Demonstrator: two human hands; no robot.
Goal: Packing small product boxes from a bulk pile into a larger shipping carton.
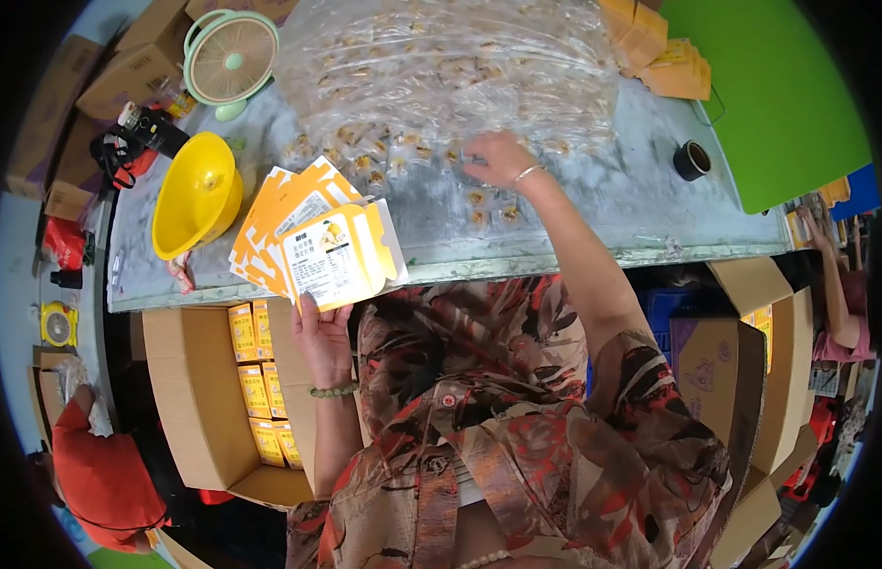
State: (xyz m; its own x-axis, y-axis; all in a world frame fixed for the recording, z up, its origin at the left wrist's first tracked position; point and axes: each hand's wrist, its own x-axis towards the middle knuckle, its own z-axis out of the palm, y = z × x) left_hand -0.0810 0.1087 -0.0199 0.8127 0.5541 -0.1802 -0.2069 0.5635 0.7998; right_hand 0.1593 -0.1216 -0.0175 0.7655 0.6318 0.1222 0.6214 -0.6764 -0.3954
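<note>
My left hand [322, 337] grips the lower edge of a yellow-and-white carton [325, 264] at the table's front edge, thumb on its printed face. The carton's right end stands open, with a white flap out. Behind it fan several flat orange-and-white cartons [282, 207]; whether my hand holds these too is hidden. Farther right, my right hand [501, 159] reaches over the table with fingers curled among small clear packets [403, 150] with brown-yellow contents. What sits in its fingertips is too small to make out. Several loose packets [493, 211] lie just nearer to me.
A big clear plastic sheet [441, 66] covers a heap of packets. A yellow bowl [199, 194] and a green fan [232, 59] stand left; a dark cup [691, 160] stands right. Below the table, a cardboard box [199, 398] holds yellow cartons. Other people work at both sides.
</note>
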